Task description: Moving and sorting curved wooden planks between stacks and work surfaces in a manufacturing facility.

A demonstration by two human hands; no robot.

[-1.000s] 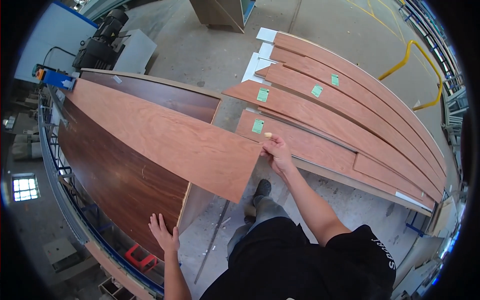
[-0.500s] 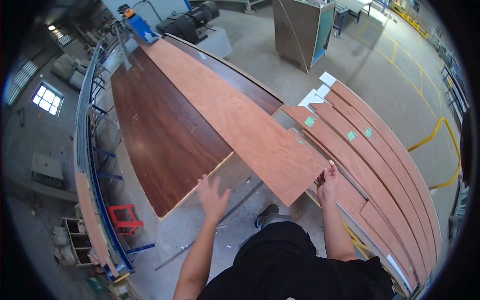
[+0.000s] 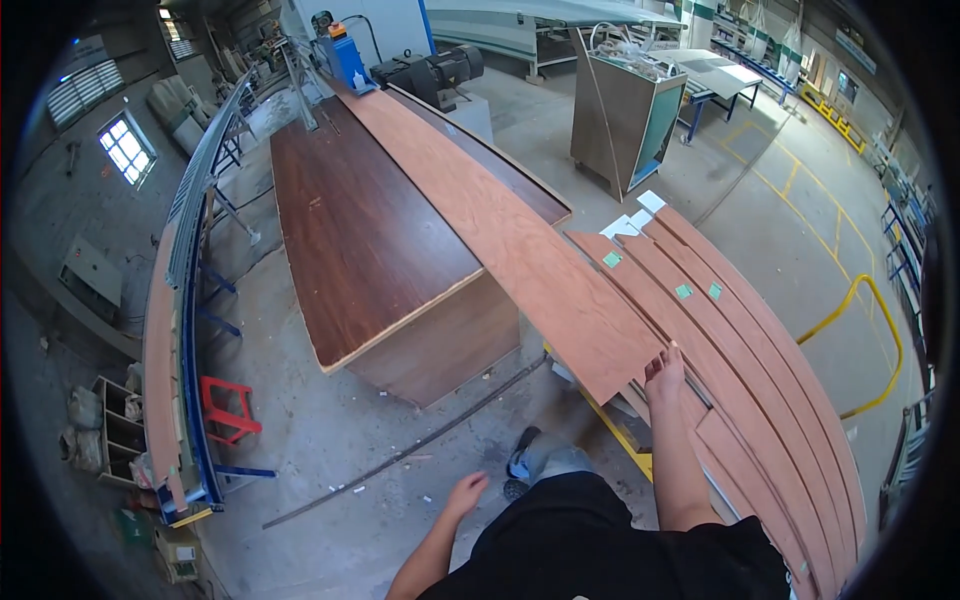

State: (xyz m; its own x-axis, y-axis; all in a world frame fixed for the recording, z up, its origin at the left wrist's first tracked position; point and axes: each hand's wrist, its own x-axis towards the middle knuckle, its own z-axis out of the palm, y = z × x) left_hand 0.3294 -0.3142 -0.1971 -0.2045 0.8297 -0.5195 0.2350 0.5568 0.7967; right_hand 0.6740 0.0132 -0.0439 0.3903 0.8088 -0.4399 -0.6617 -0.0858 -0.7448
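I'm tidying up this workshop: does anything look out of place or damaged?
Small white scraps lie scattered on the grey concrete floor, left of the person's dark shoes, like stray litter. The long reddish-brown wooden panel at the right hand shows no obvious damage.

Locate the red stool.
Head view, lower left: the red stool stands on the floor right of the blue rail, left of the dark brown panel.

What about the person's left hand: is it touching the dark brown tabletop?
No, the left hand hangs above the grey floor, clearly apart from the dark brown tabletop.
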